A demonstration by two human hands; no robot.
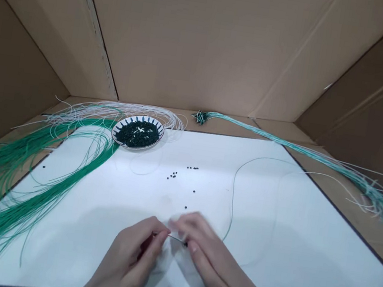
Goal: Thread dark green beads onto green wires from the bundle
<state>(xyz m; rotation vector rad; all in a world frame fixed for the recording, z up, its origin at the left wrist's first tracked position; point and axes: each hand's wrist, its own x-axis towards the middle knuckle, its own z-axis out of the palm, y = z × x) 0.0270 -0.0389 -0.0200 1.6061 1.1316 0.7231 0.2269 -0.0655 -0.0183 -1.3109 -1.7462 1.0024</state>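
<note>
My left hand [131, 257] is pinched closed near the front of the white sheet [102, 211]. Its thumb and forefinger hold the end of a thin cord [232, 193]. My right hand [207, 251] meets it fingertip to fingertip, also pinched on the short dark stretch of cord between them. The right fingers are slightly smeared by motion. From the hands the thin green cord loops up and away to the right over the sheet. A few small dark beads [193, 167] lie scattered just beyond my hands.
A patterned dish [138, 131] full of dark beads stands at the back left. Bundles of green and white cords [30, 162] fan across the left side. A tied cord bundle [319, 155] runs along the right. Cardboard walls [210, 41] enclose the area.
</note>
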